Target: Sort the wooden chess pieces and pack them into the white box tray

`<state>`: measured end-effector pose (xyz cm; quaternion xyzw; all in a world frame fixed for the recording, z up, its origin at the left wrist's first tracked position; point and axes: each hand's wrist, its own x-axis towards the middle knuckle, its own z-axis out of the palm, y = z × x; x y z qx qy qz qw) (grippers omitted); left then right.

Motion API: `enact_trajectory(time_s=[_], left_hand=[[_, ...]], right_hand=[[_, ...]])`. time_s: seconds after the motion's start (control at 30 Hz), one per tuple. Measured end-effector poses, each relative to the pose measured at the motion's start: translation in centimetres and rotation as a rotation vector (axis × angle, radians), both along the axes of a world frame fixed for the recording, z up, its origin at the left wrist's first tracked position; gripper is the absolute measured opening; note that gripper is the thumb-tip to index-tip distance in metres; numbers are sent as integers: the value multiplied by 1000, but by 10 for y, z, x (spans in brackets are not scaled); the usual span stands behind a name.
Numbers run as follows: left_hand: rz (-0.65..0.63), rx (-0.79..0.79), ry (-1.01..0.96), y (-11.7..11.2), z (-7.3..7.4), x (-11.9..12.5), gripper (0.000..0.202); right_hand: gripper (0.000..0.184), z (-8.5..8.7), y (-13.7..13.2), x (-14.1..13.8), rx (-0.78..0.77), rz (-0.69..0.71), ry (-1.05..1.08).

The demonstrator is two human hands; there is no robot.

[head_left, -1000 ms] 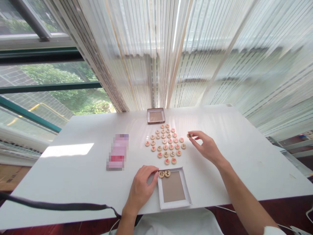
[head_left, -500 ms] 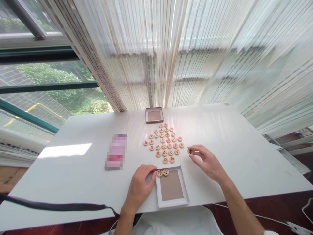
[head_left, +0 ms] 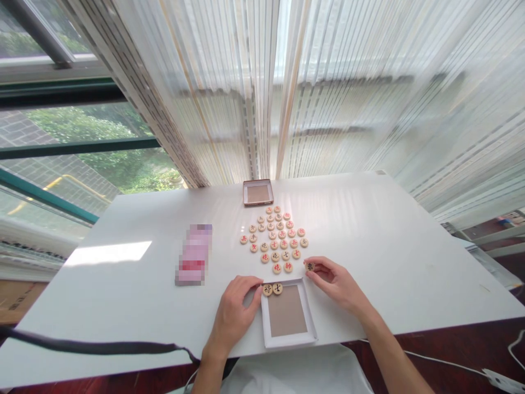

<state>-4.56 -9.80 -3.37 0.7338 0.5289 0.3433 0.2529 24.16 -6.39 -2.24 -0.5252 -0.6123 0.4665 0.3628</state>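
The table (head_left: 381,230) looks smooth and glossy, streaked with reflections. Those pieces (head_left: 282,235) seem to be smooth wood, the near tray (head_left: 289,341) matt card, the curtain (head_left: 348,49) sheer cloth.

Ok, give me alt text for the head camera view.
A right hand pinches a round black-marked piece near the far right corner of a shallow white-rimmed box holding two pieces; the left hand is at its far left corner. More red- and black-marked pieces lie beyond on a white table.

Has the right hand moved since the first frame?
Yes: the right hand, pinching a piece, has moved away from the far tray, toward the near tray.
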Motion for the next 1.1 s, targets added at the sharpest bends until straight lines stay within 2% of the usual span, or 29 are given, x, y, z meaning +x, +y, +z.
enact_trajectory(time_s=[0.13, 0.8, 1.1], left_hand=[[-5, -3, 1, 1, 0, 0, 14], [6, 20, 15, 0, 4, 1, 15], [5, 7, 10, 0, 2, 1, 15]], right_hand=[[27, -2, -1, -1, -5, 18, 3], [31, 8, -2, -2, -20, 14, -9], [30, 4, -3, -1, -61, 32, 40]])
